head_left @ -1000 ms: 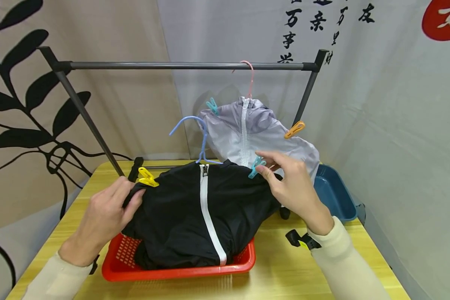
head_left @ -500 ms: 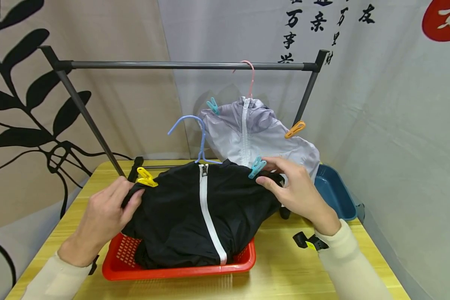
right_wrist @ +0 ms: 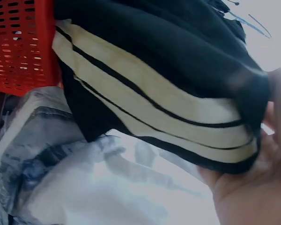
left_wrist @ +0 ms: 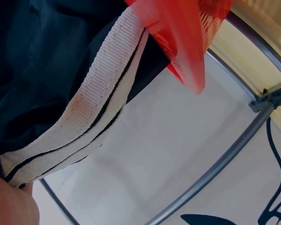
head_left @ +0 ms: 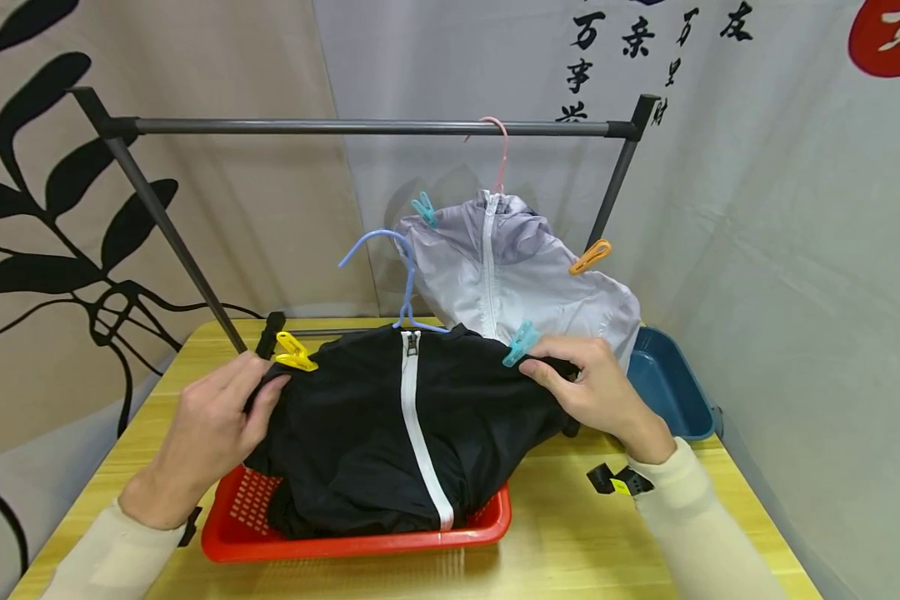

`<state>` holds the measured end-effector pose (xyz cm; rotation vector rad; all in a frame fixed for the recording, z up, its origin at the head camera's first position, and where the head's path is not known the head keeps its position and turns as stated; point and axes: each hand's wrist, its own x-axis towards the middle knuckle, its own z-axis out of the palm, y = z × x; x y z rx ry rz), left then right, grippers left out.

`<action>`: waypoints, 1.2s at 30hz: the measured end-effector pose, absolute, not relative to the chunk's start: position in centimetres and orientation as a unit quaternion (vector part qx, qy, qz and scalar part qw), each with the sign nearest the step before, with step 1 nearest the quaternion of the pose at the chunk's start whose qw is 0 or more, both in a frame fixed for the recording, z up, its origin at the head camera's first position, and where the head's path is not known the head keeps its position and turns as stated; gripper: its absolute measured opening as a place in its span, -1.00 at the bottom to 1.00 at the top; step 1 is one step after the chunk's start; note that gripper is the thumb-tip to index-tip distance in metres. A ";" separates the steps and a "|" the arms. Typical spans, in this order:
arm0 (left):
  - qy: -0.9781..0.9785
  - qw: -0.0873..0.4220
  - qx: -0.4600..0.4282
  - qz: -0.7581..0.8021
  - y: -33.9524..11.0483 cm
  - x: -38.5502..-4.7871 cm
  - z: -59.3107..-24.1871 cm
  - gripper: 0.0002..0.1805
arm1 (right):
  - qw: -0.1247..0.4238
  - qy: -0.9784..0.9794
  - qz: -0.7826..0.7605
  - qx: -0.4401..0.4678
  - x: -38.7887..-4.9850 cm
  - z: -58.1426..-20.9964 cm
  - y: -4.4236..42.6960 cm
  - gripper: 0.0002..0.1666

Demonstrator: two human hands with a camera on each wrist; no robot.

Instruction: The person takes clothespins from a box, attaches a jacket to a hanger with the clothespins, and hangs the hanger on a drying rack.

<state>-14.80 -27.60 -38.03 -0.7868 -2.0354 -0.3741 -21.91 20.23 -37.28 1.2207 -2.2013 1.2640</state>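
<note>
A black jacket (head_left: 352, 425) with a white zipper lies over the red basket (head_left: 356, 547), a blue hanger (head_left: 408, 287) poking out at its collar. My left hand (head_left: 213, 417) grips the jacket's left shoulder, just beside a yellow clothespin (head_left: 294, 353) clipped there. On the other shoulder sits a teal clothespin (head_left: 522, 343); right beside it my right hand (head_left: 596, 387) pinches the black cloth between thumb and fingers. Pale stripes along the sleeves (right_wrist: 150, 103) show in both wrist views. Only a bit of the left hand (left_wrist: 11, 201) appears in the left wrist view.
Behind, a grey metal rack (head_left: 375, 127) stands on the wooden table (head_left: 570, 533). A pale lilac jacket (head_left: 525, 267) hangs from it on a pink hanger (head_left: 504, 154), with a second teal clothespin (head_left: 424, 209) and an orange clothespin (head_left: 590, 257). A blue bin (head_left: 671, 383) is at right.
My right hand has let go of the teal clothespin, which stays clipped to the shoulder, and has taken hold of the black cloth beside it. The left hand keeps its grip.
</note>
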 end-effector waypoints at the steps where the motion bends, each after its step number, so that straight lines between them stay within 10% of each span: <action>1: -0.823 0.446 -0.318 -0.151 -27.6 -14.8 -38.0 -0.39 | 0.169 -0.768 0.444 0.430 -22.0 -37.5 20.2 -0.67; 22: -0.865 0.393 -0.208 -0.232 -28.5 -14.2 -38.1 -0.53 | 0.302 -0.737 0.439 0.416 -21.3 -39.4 19.7 -0.77; 28: -0.889 0.356 -0.146 -0.248 -29.7 -13.8 -38.5 -0.31 | 0.326 -0.755 0.432 0.369 -21.1 -39.6 19.8 -0.73; 36: -0.951 0.188 -0.025 -0.243 -31.7 -13.2 -39.6 -0.31 | 0.373 -0.761 0.416 0.330 -21.0 -39.6 19.9 -0.84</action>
